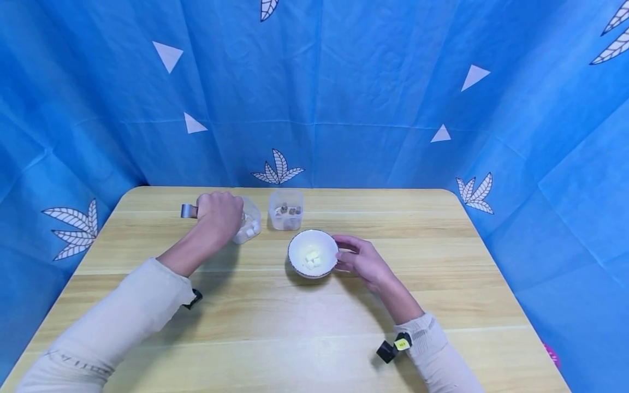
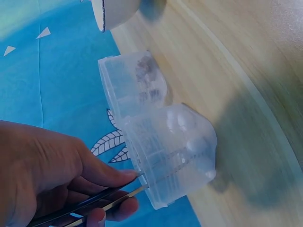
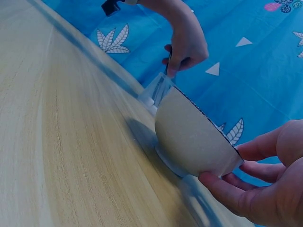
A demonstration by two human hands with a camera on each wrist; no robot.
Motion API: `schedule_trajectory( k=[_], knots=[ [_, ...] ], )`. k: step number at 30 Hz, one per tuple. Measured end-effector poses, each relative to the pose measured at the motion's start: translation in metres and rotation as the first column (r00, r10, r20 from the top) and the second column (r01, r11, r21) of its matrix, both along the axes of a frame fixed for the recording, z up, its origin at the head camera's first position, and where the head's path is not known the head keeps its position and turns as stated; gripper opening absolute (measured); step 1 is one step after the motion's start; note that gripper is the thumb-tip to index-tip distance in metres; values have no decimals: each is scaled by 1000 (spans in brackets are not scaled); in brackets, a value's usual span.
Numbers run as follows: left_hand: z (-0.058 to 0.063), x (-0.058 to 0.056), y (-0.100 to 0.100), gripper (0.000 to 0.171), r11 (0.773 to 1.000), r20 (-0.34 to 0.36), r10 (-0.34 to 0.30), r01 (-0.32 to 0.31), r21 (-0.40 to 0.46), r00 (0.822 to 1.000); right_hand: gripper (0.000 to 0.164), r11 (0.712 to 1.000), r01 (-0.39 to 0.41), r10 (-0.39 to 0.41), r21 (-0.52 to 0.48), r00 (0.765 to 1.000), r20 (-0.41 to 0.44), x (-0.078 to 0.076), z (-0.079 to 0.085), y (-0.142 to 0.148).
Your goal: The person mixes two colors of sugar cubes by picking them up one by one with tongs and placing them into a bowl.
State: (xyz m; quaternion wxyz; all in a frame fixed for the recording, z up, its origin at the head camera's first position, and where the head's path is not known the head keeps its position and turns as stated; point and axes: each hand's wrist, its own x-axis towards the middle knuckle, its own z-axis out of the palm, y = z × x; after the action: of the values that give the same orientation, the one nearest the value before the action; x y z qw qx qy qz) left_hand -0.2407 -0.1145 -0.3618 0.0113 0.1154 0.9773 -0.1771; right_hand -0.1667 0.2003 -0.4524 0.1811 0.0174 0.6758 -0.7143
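Note:
My left hand (image 1: 221, 215) grips a pair of metal tongs (image 2: 87, 200), whose bent end sticks out to the left in the head view. The two arms of the tongs reach down inside a clear plastic container (image 2: 161, 189) holding several white rounded pieces (image 2: 196, 144). Slightly tilted in the left wrist view, its rim is right by my fingertips. On the right, my right hand (image 1: 361, 261) holds the side of a white bowl (image 1: 309, 239), fingers at the dark-edged rim and thumb lower on the outer wall. Several pale cubes (image 1: 313, 258) lie in the bowl.
Behind the bowl stands a second clear container (image 1: 286, 221) with small brownish pieces inside, close beside the first one. A light wooden table (image 1: 295, 338) carries everything. The blue patterned curtain (image 1: 314, 82) hangs along its back and sides.

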Motion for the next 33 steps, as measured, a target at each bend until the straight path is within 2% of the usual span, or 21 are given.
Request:
schedule_trajectory(
  k=[11, 17, 25, 33],
  knots=[
    [4, 8, -7, 9, 1000, -34, -28, 28, 11, 999, 52, 1000, 4, -4, 7, 1000, 5, 0, 1, -1],
    [0, 16, -18, 7, 994, -79, -51, 58, 90, 996, 52, 1000, -2, 2, 4, 1000, 6, 0, 1, -2],
    [-8, 23, -32, 19, 984, -188, -69, 97, 147, 980, 52, 1000, 0, 0, 12, 1000, 0, 0, 1, -2],
    [-10, 33, -42, 13, 977, -289, -83, 135, 166, 954, 52, 1000, -2, 2, 9, 1000, -8, 1, 0, -1]
  ],
)
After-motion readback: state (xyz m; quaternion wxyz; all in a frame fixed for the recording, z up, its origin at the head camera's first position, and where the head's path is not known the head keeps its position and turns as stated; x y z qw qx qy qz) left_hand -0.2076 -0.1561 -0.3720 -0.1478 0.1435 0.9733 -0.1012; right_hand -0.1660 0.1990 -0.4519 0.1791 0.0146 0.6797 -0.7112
